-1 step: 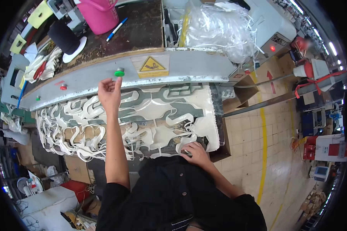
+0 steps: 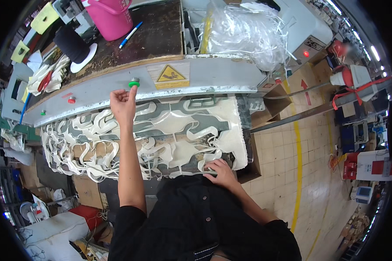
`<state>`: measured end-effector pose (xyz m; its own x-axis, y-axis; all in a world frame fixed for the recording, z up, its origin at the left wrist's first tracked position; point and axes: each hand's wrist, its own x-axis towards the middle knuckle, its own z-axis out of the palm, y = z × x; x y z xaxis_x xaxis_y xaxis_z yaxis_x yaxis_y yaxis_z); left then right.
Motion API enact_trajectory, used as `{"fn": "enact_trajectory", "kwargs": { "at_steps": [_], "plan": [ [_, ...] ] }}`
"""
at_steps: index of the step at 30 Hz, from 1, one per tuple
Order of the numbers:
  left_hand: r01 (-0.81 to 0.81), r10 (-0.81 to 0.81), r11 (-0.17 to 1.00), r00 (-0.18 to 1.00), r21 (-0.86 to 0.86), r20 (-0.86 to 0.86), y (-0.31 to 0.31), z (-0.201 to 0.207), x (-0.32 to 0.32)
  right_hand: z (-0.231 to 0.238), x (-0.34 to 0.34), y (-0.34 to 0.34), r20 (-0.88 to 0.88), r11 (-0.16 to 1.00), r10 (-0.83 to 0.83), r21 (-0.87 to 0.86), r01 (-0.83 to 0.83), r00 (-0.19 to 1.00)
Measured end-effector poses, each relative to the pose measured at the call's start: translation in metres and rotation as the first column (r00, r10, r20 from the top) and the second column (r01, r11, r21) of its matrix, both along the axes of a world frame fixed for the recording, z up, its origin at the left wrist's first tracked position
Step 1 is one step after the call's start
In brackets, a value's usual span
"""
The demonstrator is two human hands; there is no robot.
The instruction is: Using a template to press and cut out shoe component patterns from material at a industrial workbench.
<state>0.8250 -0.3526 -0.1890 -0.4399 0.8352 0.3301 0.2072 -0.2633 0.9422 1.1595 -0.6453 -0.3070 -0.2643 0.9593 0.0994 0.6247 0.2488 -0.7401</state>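
My left hand (image 2: 123, 104) is raised to the grey machine beam (image 2: 222, 76). Its fingers are curled in with nothing seen in them, and its thumb reaches up against the green push button (image 2: 134, 82). On the bed below lies a cut-out sheet of off-white material (image 2: 174, 122), full of curved openings, with loose strips curling up. Dark green surface shows through the gaps. My right hand (image 2: 222, 173) rests at the bed's near right edge, beside a curled white strip (image 2: 210, 158). Its fingers are bent over something I cannot make out.
A yellow warning label (image 2: 169, 74) and a red button (image 2: 71, 100) sit on the beam. Above are a pink bucket (image 2: 111, 21), a blue-white pen (image 2: 130, 35), a black thread cone (image 2: 72, 43) and a clear plastic bag (image 2: 248, 35). Tiled floor (image 2: 274, 174) lies to the right.
My left thumb has come up slightly and now overlaps the lower edge of the green button. The right hand stays at the near edge, nearly unmoved. The sheet lies the same.
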Motion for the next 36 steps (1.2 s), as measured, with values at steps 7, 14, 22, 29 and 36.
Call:
{"fn": "enact_trajectory", "kwargs": {
  "at_steps": [7,14,22,29,36],
  "plan": [
    [-0.117,0.092,0.991,0.944,-0.06,-0.318,0.001,0.001,0.006,0.04,0.0,0.043,0.011,0.999,-0.013,0.04,0.013,1.0],
    [0.373,-0.585,0.8,0.66,-0.47,-0.471,-0.149,-0.018,0.05,0.042,0.007,0.051,-0.009,0.997,-0.027,0.068,0.027,1.0],
    [0.307,-0.66,0.738,0.515,-0.601,-0.547,-0.222,-0.042,0.068,0.049,0.008,0.03,0.278,0.985,-0.172,0.069,0.159,0.945],
    [0.293,-0.537,0.84,0.567,-0.457,-0.624,-0.236,-0.053,0.082,0.042,0.013,0.032,0.305,0.979,-0.202,0.042,0.199,0.931],
    [0.232,-0.484,0.865,0.614,-0.444,-0.623,-0.239,-0.06,0.088,0.041,0.016,0.028,0.331,0.985,-0.164,0.012,0.169,0.929]
  ]
}}
